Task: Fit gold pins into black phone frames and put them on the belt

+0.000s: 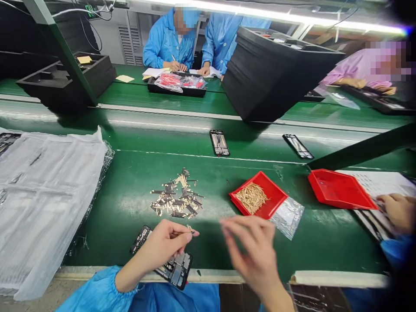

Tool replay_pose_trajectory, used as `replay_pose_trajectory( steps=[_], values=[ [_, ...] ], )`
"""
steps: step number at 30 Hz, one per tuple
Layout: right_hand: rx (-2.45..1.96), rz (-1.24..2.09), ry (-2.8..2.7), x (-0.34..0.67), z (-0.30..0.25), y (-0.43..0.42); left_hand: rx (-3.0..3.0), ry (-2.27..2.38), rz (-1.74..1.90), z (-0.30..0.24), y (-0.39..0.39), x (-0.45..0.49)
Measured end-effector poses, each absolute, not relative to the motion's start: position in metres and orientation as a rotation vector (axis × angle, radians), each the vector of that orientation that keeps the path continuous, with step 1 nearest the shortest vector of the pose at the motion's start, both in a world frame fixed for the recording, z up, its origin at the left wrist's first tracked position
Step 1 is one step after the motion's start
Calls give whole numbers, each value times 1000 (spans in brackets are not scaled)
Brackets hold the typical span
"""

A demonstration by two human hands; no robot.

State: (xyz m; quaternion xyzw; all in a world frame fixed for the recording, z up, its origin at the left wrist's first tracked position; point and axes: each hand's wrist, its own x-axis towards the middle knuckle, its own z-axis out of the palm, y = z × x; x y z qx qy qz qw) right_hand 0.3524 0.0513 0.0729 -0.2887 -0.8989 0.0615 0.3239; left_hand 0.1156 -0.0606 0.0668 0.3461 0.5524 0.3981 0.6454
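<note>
My left hand (165, 240) pinches a small black-and-metal strip (190, 229), like those in the pile, between thumb and forefinger. Under that hand and wrist lies an opened phone body (177, 268), partly covered, reaching over the table's front edge. Blurred by motion, my right hand (255, 247) hovers just to the right, its thumb and fingertips drawn together; anything between them is too smeared to see. A pile of small black strips with shiny metal ends (177, 197) lies beyond my left hand. Past my right hand, a red tray (274, 197) holds many tiny gold-coloured pieces (251, 198).
Two phone bodies, one (219, 143) and another (297, 146), lie farther back. Bubble wrap (52, 208) spreads at left. A clear bag (289, 216) touches the red tray. Another red tray (338, 188) and a co-worker's hand (398, 210) are at right. Black tray stacks (276, 73) stand behind.
</note>
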Motion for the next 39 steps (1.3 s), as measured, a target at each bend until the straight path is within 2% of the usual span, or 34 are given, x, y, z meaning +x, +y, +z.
replay_pose_trajectory(
  steps=[3,9,12,17,19,24,28,32,36,39],
  values=[
    [-559,353,-2515,328,72,21,856,1251,859,67,-59,123],
    [-589,373,-2522,314,53,16,1234,1473,824,72,-64,123],
    [-634,234,-2478,330,48,37,1280,1478,835,70,-67,121],
    [-1090,-243,-2184,382,51,98,760,1285,908,54,-69,116],
    [-1149,-292,-2182,389,53,104,624,1196,947,48,-69,114],
    [-578,137,-2508,352,51,54,533,1059,966,44,-69,109],
    [-426,265,-2558,323,46,19,543,1042,937,47,-78,107],
    [-477,479,-2551,315,41,8,755,1239,920,57,-104,97],
    [-763,1061,-2473,310,31,-9,1531,1636,784,60,-135,78],
    [-916,1210,-2421,307,23,-21,1864,1707,592,52,-149,68]
  ],
)
